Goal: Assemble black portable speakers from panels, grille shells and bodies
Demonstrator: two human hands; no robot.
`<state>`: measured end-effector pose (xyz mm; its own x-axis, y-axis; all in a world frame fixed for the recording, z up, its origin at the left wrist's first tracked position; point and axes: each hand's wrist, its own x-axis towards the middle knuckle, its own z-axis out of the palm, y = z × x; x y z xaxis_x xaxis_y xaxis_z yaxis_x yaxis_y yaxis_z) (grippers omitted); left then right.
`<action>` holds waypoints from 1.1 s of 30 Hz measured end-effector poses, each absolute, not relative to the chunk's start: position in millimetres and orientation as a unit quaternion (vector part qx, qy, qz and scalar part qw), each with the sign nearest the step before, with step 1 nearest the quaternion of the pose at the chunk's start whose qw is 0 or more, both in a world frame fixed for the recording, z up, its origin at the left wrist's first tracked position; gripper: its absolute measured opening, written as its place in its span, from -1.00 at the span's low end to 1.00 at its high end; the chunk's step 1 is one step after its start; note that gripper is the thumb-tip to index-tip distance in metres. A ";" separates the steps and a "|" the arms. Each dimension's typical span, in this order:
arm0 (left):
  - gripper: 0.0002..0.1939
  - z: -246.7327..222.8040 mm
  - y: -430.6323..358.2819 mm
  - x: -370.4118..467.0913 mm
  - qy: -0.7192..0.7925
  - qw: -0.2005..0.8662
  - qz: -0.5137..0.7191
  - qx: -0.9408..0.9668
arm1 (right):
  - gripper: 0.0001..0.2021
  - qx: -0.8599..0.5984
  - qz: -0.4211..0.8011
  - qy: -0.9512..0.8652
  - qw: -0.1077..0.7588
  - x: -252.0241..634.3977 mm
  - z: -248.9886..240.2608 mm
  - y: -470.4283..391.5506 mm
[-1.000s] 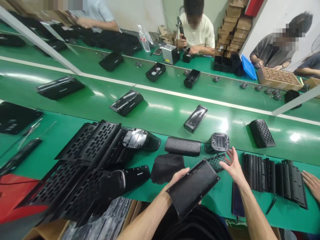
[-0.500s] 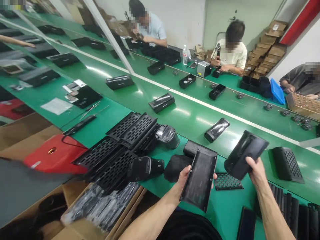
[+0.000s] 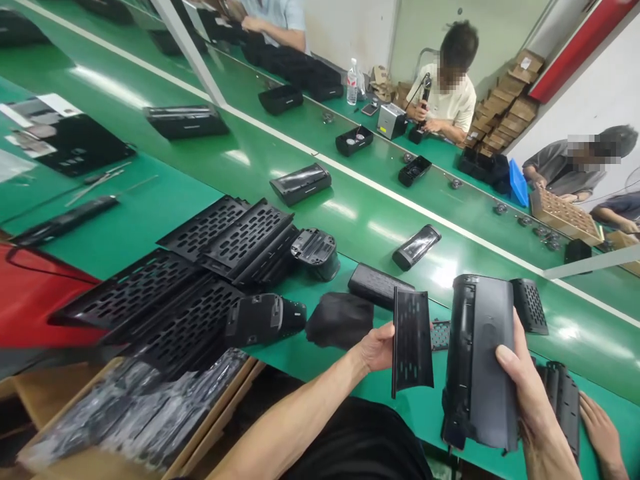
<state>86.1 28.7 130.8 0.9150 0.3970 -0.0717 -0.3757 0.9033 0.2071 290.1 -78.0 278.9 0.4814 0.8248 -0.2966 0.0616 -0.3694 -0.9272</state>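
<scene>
My left hand (image 3: 380, 347) grips the left edge of a black speaker grille panel (image 3: 414, 340), which is curved and slotted and stands nearly upright. Just to its right, my right hand (image 3: 523, 367) is wrapped around a black speaker housing (image 3: 487, 360). A long recess runs along the housing's left side, facing the panel; the two parts are apart. Behind the panel, another slotted grille (image 3: 441, 335) lies partly hidden on the green table. A dark cloth-like black piece (image 3: 340, 320) rests left of my left hand.
Stacked grille panels (image 3: 245, 233) and upright black housings (image 3: 315, 250) occupy the left. Below them is a carton of plastic-wrapped parts (image 3: 150, 413). Speaker units (image 3: 417, 247) sit on the green conveyor (image 3: 360, 230). Another person's hand (image 3: 603, 427) rests at the lower right, beside black parts (image 3: 563, 400).
My right hand has brought the housing nearer and turned it upright, its recess now showing. The panel in my left hand has rotated more edge-on. Another person's hand has appeared at lower right.
</scene>
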 end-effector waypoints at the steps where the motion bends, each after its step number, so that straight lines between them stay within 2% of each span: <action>1: -0.16 132.1 27.7 87.9 0.052 0.973 0.203 0.093 | -0.06 -0.732 0.396 -0.322 0.450 285.9 284.1 -76.6; 7: -0.39 134.0 21.5 94.3 0.030 0.972 0.221 0.077 | -0.03 -0.747 0.371 -0.406 0.373 269.5 291.2 -71.9; 13: -0.34 135.7 17.6 97.7 0.020 0.965 0.234 0.115 | -0.02 -0.752 0.359 -0.462 0.304 255.8 290.7 -61.0; 20: -0.24 141.3 20.6 108.3 -0.016 0.955 0.251 0.158 | -0.06 -0.775 0.267 -0.534 0.209 250.0 284.1 -54.1; 28: -0.20 141.2 25.0 116.7 -0.033 0.953 0.229 0.194 | -0.07 -0.778 0.220 -0.567 0.156 259.4 281.9 -55.9; 33: -0.24 135.7 21.8 123.2 -0.010 0.959 0.202 0.196 | -0.09 -0.780 0.214 -0.566 0.160 261.9 280.9 -60.6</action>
<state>123.2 21.8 135.7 0.9181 0.3841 0.0976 -0.3916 0.8413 0.3727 261.9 -60.6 280.9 0.2669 0.9516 -0.1526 0.8145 -0.3073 -0.4921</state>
